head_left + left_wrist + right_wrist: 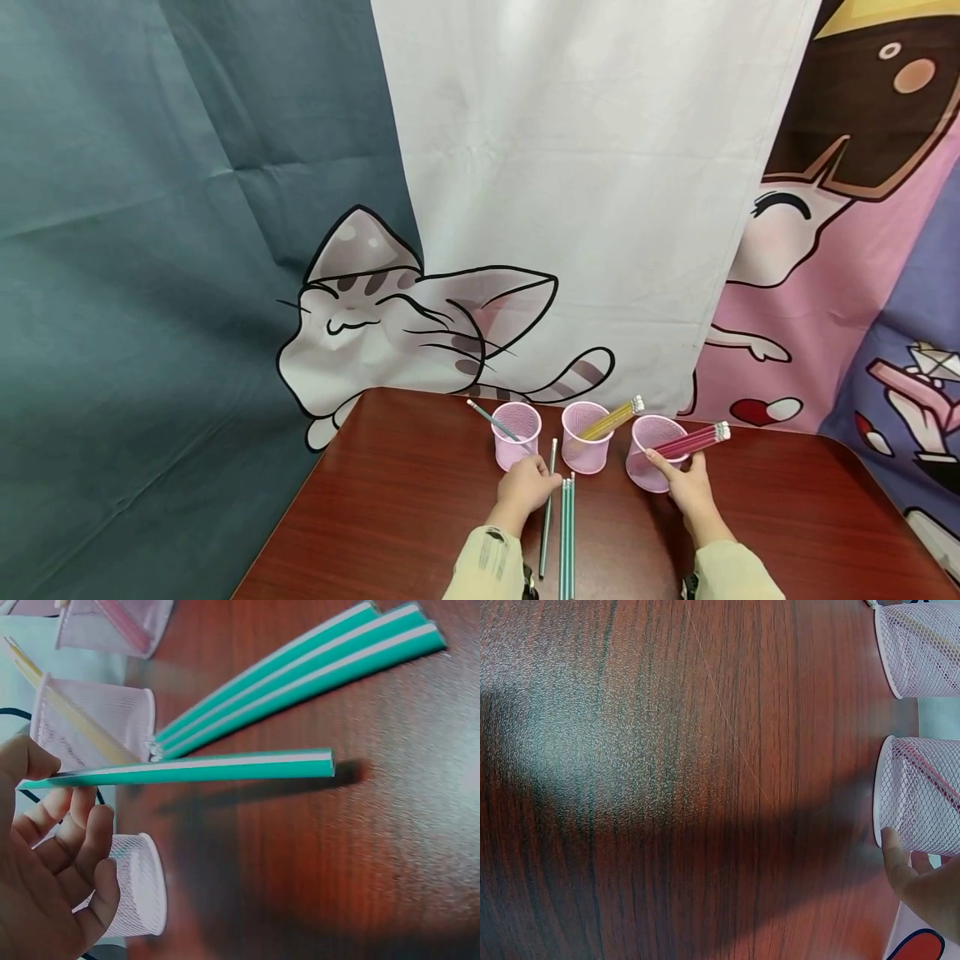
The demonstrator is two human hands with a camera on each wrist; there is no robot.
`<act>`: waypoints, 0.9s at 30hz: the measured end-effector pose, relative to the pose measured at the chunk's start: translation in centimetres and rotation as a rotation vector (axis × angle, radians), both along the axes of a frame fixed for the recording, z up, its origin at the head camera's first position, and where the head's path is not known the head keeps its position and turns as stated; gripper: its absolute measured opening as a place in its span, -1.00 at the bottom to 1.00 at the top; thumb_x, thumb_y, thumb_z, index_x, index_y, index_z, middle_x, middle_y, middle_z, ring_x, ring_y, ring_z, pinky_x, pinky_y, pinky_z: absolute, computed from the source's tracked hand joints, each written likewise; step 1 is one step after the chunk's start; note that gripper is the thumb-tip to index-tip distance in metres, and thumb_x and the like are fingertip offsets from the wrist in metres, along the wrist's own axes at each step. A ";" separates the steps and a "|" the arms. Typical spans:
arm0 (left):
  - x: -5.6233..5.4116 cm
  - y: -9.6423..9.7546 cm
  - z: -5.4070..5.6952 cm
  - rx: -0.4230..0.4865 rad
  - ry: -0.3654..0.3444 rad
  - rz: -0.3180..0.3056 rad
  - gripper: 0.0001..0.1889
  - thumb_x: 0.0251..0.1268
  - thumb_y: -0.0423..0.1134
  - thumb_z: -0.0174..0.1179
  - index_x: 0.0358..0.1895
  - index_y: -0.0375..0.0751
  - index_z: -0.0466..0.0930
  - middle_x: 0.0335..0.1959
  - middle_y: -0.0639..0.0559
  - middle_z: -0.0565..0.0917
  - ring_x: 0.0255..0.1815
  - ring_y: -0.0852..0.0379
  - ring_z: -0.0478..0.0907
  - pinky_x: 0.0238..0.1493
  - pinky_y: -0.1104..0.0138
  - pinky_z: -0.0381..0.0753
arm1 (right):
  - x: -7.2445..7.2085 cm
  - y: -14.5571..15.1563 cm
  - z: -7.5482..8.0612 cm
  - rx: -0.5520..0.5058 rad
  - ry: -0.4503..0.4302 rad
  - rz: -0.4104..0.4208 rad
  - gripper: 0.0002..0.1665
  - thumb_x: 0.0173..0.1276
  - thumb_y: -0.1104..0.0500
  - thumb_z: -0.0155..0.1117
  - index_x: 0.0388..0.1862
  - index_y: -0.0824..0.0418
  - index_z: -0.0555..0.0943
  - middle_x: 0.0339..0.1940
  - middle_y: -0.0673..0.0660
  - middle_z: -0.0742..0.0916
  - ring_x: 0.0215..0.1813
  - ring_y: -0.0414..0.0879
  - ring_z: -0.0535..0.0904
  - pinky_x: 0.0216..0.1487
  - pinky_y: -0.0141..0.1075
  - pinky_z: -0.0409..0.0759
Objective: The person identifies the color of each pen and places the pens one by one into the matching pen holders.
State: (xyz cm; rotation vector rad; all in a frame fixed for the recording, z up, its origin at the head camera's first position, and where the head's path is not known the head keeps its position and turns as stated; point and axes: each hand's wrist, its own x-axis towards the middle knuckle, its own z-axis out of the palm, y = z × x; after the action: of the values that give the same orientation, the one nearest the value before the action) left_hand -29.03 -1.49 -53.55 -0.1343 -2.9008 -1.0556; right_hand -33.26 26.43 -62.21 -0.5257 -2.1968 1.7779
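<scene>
My left hand [527,485] pinches a green pencil [225,766] between thumb and fingertips. Its free end hangs above the table, with a shadow beneath. Three more green pencils [567,533] lie side by side just right of that hand. Beyond it stands a pink mesh cup [517,454] with one green pencil [491,418] leaning in it. My right hand [693,492] grips the side of another pink mesh cup [922,795], thumb on the near side. Several dark red pencils [693,440] lean out of this cup to the right.
Between these two stands a third pink mesh cup [585,454] holding several yellow pencils [611,419]. The reddish-brown wooden table [375,517] ends just behind the cups, against a hanging cloth [585,208] with cartoon prints.
</scene>
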 end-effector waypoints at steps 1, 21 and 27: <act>-0.1 0.1 0.2 0.002 0.009 0.003 -0.75 -0.13 -0.06 0.20 -0.69 -0.01 0.33 -0.73 0.21 0.34 -0.67 0.25 0.28 -0.66 0.36 0.22 | 0.0 0.0 0.0 0.000 -0.001 -0.001 -0.05 0.09 -0.14 0.39 0.31 0.09 0.09 0.05 0.25 0.45 -0.33 -0.22 0.43 -0.45 -0.35 0.43; -1.3 0.2 3.3 0.095 0.180 0.063 -0.88 -0.06 -0.10 0.21 -0.50 0.01 0.49 -0.67 0.35 0.44 -0.62 0.38 0.36 -0.57 0.41 0.30 | 3.4 -1.9 5.6 -0.006 -0.006 0.094 -0.05 0.19 -0.08 0.31 0.33 0.29 0.02 0.02 0.35 0.42 -0.30 -0.21 0.45 -0.44 -0.28 0.46; -1.4 0.0 4.2 0.132 0.211 0.064 -0.87 -0.02 -0.11 0.26 -0.50 -0.02 0.51 -0.66 0.35 0.45 -0.61 0.39 0.37 -0.53 0.40 0.34 | 3.3 -2.0 5.7 -0.011 -0.056 0.081 -0.04 0.20 -0.08 0.31 0.36 0.24 -0.02 0.05 0.33 0.42 -0.31 -0.21 0.47 -0.44 -0.24 0.47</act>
State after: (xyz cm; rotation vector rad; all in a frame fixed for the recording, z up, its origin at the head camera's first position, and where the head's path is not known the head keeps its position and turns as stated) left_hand -30.46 -1.53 -49.37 -0.1374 -2.6233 -1.1427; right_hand -29.98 24.48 -56.55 -0.5014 -2.2780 1.8383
